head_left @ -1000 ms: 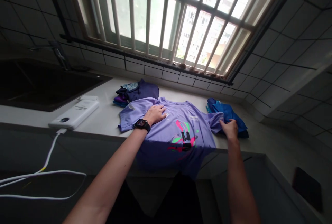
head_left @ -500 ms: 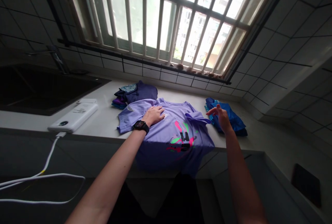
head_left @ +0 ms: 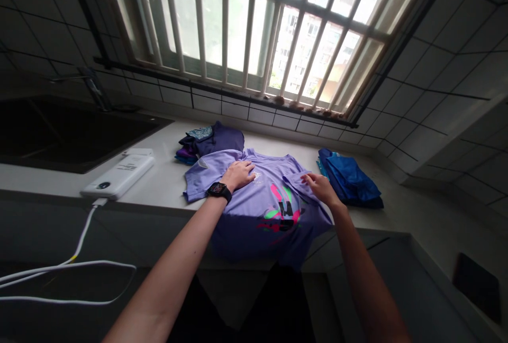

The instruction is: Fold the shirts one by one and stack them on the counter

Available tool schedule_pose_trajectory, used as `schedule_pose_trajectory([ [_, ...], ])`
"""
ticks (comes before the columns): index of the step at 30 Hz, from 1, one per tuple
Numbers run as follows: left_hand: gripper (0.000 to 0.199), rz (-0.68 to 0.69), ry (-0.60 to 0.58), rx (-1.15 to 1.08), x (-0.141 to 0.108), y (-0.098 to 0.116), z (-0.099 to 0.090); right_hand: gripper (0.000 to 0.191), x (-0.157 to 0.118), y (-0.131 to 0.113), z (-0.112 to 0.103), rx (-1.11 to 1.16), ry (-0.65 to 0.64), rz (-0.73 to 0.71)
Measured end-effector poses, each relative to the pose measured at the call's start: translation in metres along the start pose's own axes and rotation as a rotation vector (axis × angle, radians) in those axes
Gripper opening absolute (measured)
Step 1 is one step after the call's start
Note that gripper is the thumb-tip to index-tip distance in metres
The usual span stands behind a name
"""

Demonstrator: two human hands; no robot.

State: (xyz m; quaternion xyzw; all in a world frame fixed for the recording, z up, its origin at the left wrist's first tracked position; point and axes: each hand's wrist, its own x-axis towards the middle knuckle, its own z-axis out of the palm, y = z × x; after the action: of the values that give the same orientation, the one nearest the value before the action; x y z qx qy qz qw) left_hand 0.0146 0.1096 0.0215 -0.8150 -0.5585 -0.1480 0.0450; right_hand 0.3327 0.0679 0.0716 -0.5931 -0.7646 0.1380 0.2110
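Note:
A lavender T-shirt point(head_left: 242, 226) with a pink, green and black print lies front up on the counter, its lower part hanging over the front edge. My left hand point(head_left: 238, 175), wearing a black watch point(head_left: 219, 190) at the wrist, rests flat on the chest of the shirt with fingers stretched out. At the sleeve on the right side, my right hand point(head_left: 320, 188) has its thumb and fingers pinched on the cloth. That sleeve is folded inward over the shirt, while the left sleeve point(head_left: 195, 181) lies spread outward.
Dark folded clothes point(head_left: 222, 139) are piled behind the left sleeve, and blue folded clothes point(head_left: 353, 176) lie to the right. A white power bank point(head_left: 119, 176) with a cable sits near the dark sink point(head_left: 79, 165). A dark flat device point(head_left: 477, 285) lies at far right.
My right hand has come left and down from above the blue clothes onto the right sleeve, its fingers closing on the fabric. My left hand stays on the shirt. The view has shifted slightly.

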Motion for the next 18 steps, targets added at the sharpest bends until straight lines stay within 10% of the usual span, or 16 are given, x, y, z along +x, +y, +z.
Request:
schedule_pose_trajectory([
  [3, 0.045, 0.004, -0.017, 0.017, 0.000, 0.000, 0.000, 0.050, 0.011, -0.018, 0.024, -0.199, 0.061, -0.011],
  [8, 0.045, 0.009, -0.009, 0.019, -0.001, 0.000, 0.000, 0.059, 0.021, -0.029, 0.058, -0.373, -0.184, 0.099],
  [18, 0.046, 0.020, -0.037, 0.057, -0.003, -0.001, 0.002, 0.059, 0.047, 0.011, 0.053, -0.351, -0.155, 0.094],
])
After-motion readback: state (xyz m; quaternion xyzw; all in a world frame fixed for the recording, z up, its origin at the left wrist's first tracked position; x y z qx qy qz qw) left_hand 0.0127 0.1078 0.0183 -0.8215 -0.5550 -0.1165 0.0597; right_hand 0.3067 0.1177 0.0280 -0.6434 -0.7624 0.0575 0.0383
